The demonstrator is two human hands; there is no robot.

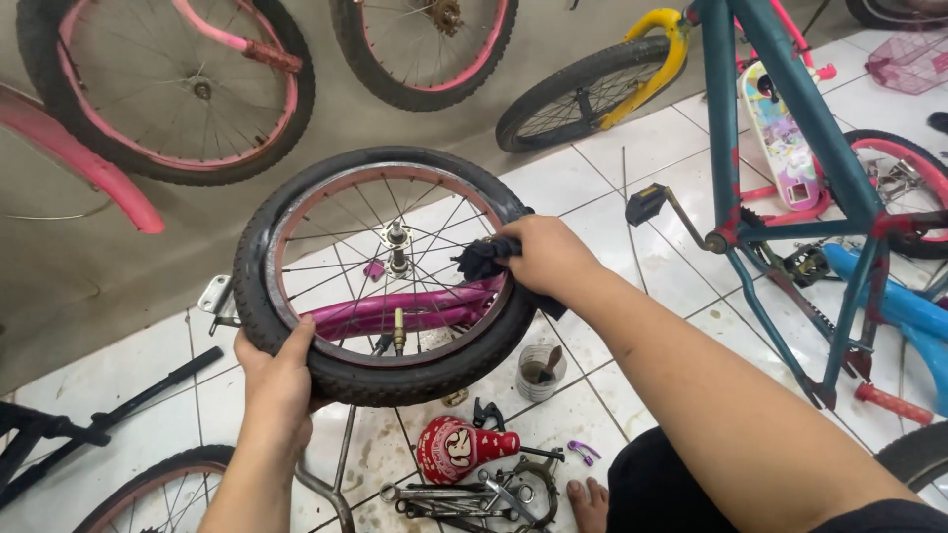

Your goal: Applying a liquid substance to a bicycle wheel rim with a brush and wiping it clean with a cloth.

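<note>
Small wheel (385, 276) held upright above tiled floor (612, 178). Left hand (279, 380) fingers gripped tyre at 7 o'clock; right hand (546, 255) fingers clenched dark rag (481, 259) against rim at 3 o'clock. Below: cup (540, 370), red saddle (454, 447), wrenches (444, 494). Teal frame (790, 128) at right.

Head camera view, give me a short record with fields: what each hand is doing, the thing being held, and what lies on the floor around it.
Held thing: small spoked bicycle wheel with black rubber tyre and pinkish metal rim, held up facing the camera
Left hand: grips the tyre's lower left edge
Right hand: presses a dark crumpled cloth against the rim's right side
Behind wheel: magenta metal bicycle frame tube
Floor: white tiles, red-and-white child's saddle, steel wrenches, small clear plastic cup with dark contents
Right side: teal bicycle frame
</note>
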